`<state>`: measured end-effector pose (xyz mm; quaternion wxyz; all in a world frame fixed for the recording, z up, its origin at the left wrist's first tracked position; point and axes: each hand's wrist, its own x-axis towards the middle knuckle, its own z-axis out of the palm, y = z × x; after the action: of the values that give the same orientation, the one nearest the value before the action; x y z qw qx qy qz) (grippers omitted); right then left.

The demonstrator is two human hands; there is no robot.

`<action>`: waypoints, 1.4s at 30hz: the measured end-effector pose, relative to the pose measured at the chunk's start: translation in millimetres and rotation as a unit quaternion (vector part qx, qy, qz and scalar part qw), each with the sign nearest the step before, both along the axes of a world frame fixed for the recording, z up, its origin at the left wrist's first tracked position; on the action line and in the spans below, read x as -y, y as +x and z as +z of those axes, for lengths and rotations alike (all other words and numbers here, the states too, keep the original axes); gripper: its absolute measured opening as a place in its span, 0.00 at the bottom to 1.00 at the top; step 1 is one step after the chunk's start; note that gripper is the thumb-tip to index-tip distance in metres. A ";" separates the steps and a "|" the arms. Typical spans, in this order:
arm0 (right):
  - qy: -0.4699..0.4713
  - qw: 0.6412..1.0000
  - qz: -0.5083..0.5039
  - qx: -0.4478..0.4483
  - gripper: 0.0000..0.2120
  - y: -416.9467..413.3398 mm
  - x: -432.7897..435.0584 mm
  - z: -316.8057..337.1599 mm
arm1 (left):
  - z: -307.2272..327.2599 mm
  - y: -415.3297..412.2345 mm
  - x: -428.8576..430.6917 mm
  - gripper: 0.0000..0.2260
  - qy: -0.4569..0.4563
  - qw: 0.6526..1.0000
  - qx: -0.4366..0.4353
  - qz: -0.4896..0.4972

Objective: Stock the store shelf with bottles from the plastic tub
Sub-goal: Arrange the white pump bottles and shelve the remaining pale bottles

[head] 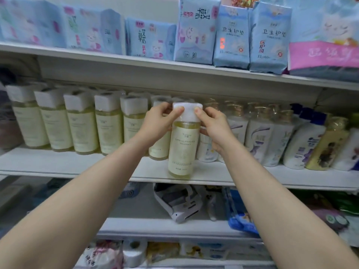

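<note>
A pale-yellow bottle (183,148) with a cream label stands upright at the front edge of the middle shelf (77,164); its base appears to rest on the board, though blur leaves this uncertain. The left hand (159,123) and right hand (213,125) each pinch the white cap (188,113) between thumb and fingers, one from either side. Matching bottles (81,123) stand in a row toward the shelf's left end, pump bottles (258,133) toward its right end. Blue packets (231,35) line the board above.

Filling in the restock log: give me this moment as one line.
phase: placing | bottle: upright at front edge of middle shelf | left hand: pinches cap | right hand: pinches cap
</note>
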<state>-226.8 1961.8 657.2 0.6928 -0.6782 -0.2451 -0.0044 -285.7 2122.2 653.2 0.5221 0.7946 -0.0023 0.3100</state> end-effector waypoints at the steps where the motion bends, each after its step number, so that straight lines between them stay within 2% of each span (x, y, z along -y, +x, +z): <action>1: -0.003 1.000 -0.003 0.001 0.06 2.5 -1.2 -4.9 | -4.0 1.6 -1.9 0.16 0.003 1.000 -0.001 0.000; 6: 0.016 1.000 -0.006 0.003 0.07 11.8 -4.7 -30.7 | -26.3 7.7 -7.6 0.18 -0.006 1.000 0.003 -0.004; 11: 0.032 0.999 -0.032 0.006 0.22 11.4 -10.4 -49.5 | -36.6 8.9 -7.5 0.12 -0.054 0.998 0.022 -0.014; 14: 0.040 0.998 -0.041 -0.011 0.21 6.7 -8.9 -68.2 | -48.5 5.0 -5.7 0.14 -0.044 0.999 0.029 -0.012; 19: 0.021 0.999 -0.028 0.007 0.14 -9.2 -0.9 -101.0 | -76.4 -7.2 1.5 0.17 -0.061 0.997 0.034 -0.025; 27: -0.033 0.998 -0.049 -0.001 0.28 -23.4 2.6 -142.8 | -131.5 -23.9 9.5 0.16 -0.062 0.998 0.004 0.032; 34: -0.051 0.991 -0.108 0.067 0.29 -28.6 -4.1 -149.9 | -143.8 -25.8 10.5 0.16 -0.053 0.997 -0.009 0.061; 42: -0.089 0.985 -0.134 0.056 0.30 -0.4 -14.2 -144.8 | -151.0 -12.1 5.1 0.22 -0.013 0.999 -0.032 0.017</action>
<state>-227.2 1976.1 512.4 0.6082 -0.7623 -0.1903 -0.1132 -297.8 2117.0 502.3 0.5267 0.7970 0.0323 0.2937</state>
